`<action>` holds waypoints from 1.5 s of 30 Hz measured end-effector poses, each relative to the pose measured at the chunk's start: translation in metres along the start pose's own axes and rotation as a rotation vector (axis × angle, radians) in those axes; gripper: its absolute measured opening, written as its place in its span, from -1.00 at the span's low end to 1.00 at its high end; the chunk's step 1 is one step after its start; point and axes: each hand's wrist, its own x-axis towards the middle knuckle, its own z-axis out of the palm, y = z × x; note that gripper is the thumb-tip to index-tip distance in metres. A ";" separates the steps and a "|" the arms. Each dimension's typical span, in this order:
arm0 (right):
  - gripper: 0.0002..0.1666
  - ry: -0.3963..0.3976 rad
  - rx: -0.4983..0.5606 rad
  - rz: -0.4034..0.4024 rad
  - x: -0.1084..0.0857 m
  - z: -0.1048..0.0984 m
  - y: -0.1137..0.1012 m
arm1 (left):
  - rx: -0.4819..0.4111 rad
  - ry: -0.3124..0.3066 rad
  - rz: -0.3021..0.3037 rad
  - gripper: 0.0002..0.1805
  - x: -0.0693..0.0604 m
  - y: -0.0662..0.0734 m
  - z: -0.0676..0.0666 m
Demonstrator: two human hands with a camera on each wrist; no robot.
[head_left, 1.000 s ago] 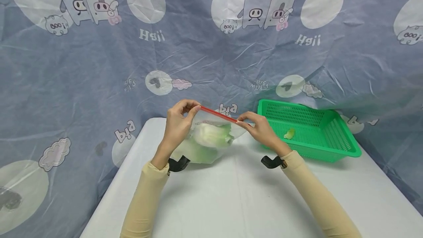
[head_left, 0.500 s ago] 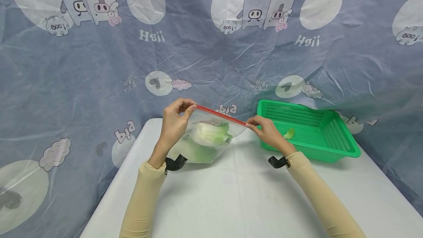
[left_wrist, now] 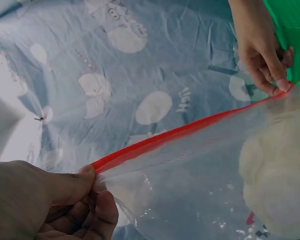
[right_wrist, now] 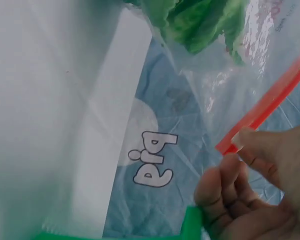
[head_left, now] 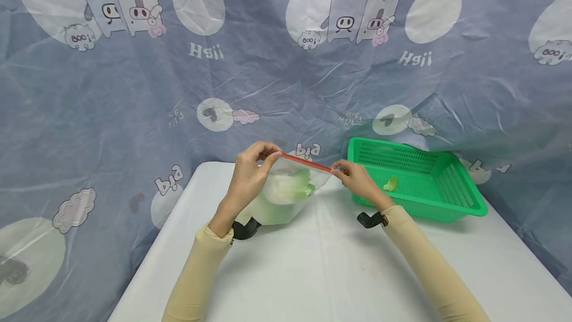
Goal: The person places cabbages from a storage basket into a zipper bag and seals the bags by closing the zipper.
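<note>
A clear zip bag (head_left: 272,216) with a red zip strip (head_left: 306,162) holds leafy greens (head_left: 288,189) with pale stalks, seen through the plastic. My left hand (head_left: 250,173) pinches the strip's left part between thumb and fingers. At its right end, my right hand (head_left: 357,179) pinches the corner. Between the hands the strip runs taut, sloping down to the right; the left wrist view shows this red strip (left_wrist: 165,138) stretched across. Dark green leaves (right_wrist: 200,25) press against the plastic in the right wrist view. Whether the zip is fully closed cannot be told.
A green slotted basket (head_left: 420,206) stands on the white table (head_left: 308,272) just right of my right hand, with a small leaf piece (head_left: 391,184) inside. Behind the table hangs a blue-grey patterned cloth (head_left: 268,73).
My right hand first moved right, pulling along the strip, then eased back slightly. My left hand shifted left, then back right and slightly down, so less red strip shows between the hands than half a second ago.
</note>
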 end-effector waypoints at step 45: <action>-0.64 -0.071 0.402 0.416 0.068 0.085 0.019 | 0.979 -0.865 0.150 -0.86 -0.122 0.013 0.161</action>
